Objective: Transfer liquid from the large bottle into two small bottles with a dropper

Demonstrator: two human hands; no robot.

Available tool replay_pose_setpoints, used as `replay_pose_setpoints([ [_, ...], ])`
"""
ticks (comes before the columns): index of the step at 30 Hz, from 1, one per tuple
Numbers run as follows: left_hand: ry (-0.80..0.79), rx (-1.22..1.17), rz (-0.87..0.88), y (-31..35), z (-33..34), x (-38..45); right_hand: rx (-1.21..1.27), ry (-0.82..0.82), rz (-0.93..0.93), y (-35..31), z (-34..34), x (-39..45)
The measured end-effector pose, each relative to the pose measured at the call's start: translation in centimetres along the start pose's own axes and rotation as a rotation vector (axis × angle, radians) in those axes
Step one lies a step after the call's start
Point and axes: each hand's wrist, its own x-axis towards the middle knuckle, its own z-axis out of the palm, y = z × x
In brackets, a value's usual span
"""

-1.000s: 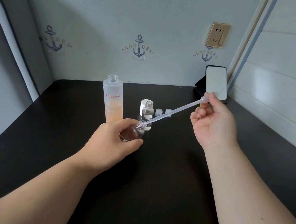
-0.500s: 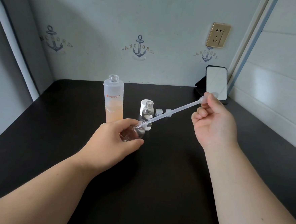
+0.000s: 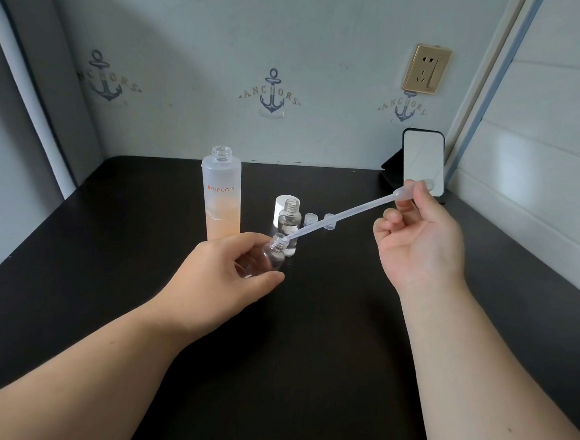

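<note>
My left hand (image 3: 223, 277) grips a small clear bottle (image 3: 268, 260), tilted with its open neck toward the right. My right hand (image 3: 418, 235) pinches the bulb of a long translucent dropper (image 3: 343, 218), whose tip sits in that bottle's mouth. Behind stands the large frosted bottle (image 3: 221, 197), uncapped, with peach liquid in its lower part. A second small clear bottle (image 3: 289, 223) stands upright and uncapped just behind the held one.
A white cap (image 3: 281, 205) stands behind the second small bottle, and two small clear caps (image 3: 319, 220) lie to its right. A phone on a stand (image 3: 423, 162) leans at the back right of the black table (image 3: 306, 358). Walls enclose the back and right.
The dropper stays in the bottle's mouth; my right hand has risen slightly at the bulb end. My left hand has hardly moved.
</note>
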Motion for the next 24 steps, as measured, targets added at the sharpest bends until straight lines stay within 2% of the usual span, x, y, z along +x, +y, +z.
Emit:
replay_pose_setpoints([
  [7,0.030,-0.049,-0.022,0.1,0.1,0.0,0.037,0.074,-0.004,-0.4,-0.2,0.2],
  [17,-0.067,-0.168,-0.068,0.1,0.2,0.0,-0.008,0.015,0.045,0.3,-0.5,0.5],
  [21,0.158,-0.275,-0.020,0.5,-0.1,-0.3,-0.009,0.007,0.056,0.2,-0.5,0.5],
  [24,0.384,-0.290,-0.082,0.4,-0.8,-0.4,-0.002,0.005,0.058,0.3,-0.6,0.5],
])
